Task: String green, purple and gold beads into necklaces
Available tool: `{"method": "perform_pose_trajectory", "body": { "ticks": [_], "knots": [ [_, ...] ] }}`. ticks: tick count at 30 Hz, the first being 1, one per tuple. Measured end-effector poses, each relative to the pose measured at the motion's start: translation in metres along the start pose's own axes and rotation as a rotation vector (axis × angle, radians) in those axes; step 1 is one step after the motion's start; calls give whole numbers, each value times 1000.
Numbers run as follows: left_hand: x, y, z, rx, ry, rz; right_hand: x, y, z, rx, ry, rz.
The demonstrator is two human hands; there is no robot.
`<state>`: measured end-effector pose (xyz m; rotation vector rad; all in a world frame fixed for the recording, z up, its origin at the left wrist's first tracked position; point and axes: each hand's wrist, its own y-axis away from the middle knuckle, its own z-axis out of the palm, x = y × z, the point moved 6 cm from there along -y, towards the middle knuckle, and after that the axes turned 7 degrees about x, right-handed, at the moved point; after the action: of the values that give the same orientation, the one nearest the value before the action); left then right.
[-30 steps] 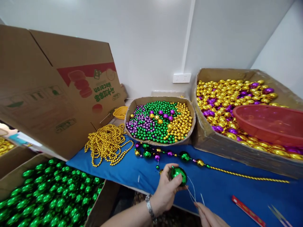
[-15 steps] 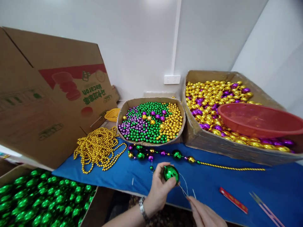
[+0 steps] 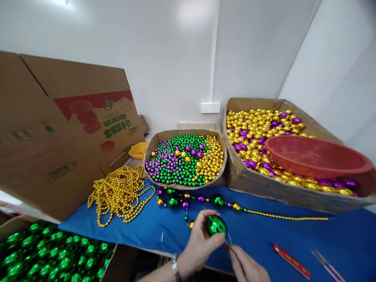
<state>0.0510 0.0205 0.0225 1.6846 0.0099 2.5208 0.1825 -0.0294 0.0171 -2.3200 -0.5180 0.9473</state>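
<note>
My left hand [image 3: 199, 241] grips a large shiny green bead [image 3: 217, 226] between thumb and fingers. A thin white string [image 3: 230, 237] shows at the bead's lower right. My right hand [image 3: 246, 262] pinches the string close to the bead; whether a needle is there too, I cannot tell. A short thin end pokes out at the bead's upper left. Just beyond lies a strand of mixed green, purple and gold beads [image 3: 219, 200] with a twisted gold length [image 3: 288, 216] running off to the right. A gold bead [image 3: 191, 224] sits beside my left fingers.
Behind stand a tray of small beads [image 3: 225, 164] and a carton of gold and purple beads [image 3: 235, 178] with a red basin [image 3: 320, 156]. Gold bead chains [image 3: 117, 196] lie left, above a box of green beads [image 3: 53, 254]. A red packet [image 3: 290, 260] and tweezers [image 3: 327, 266] lie right.
The thin end now sticks out of the bead's upper left, and less string loops at its right. My right hand is closer to the bead. The view has tilted up slightly.
</note>
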Motion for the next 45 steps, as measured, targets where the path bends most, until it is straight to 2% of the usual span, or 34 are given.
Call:
{"method": "perform_pose_trajectory", "body": {
  "ticks": [4,7,8,9,11,13,16,19,22,26,28,31,33,38,45],
  "knots": [
    [7,-6,1,-41,-114,36,7,-3,8,-92,-121,73],
    [21,-18,4,-181,-249,98,14,-3,6,-65,-175,132],
    [30,-27,1,-183,-322,155,17,-3,5,-53,-180,153],
    [40,-39,-4,-148,-419,229,20,-3,3,-45,-179,172],
    [63,-70,-19,23,-702,377,24,-3,0,-30,-160,209],
    [72,-104,-31,103,-1039,390,26,-3,-4,-6,-145,220],
    [72,-143,-41,104,-1168,332,23,-5,-7,29,-148,185],
    [66,-160,-44,93,-1151,302,20,-8,-6,36,-146,164],
    [65,-158,-42,89,-1083,295,18,-9,-5,33,-153,170],
    [65,-132,-36,55,-924,275,14,-10,-6,22,-147,163],
    [61,-115,-32,20,-690,202,12,-10,-6,19,-120,140],
    [53,-92,-28,-20,-174,38,8,-11,-6,27,-80,88],
    [49,-82,-27,-19,19,-31,7,-11,-5,33,-48,68],
    [44,-75,-29,25,122,-70,7,-11,-2,44,5,10],
    [40,-71,-29,34,107,-42,9,-7,-2,35,34,-26]
  ]
}}
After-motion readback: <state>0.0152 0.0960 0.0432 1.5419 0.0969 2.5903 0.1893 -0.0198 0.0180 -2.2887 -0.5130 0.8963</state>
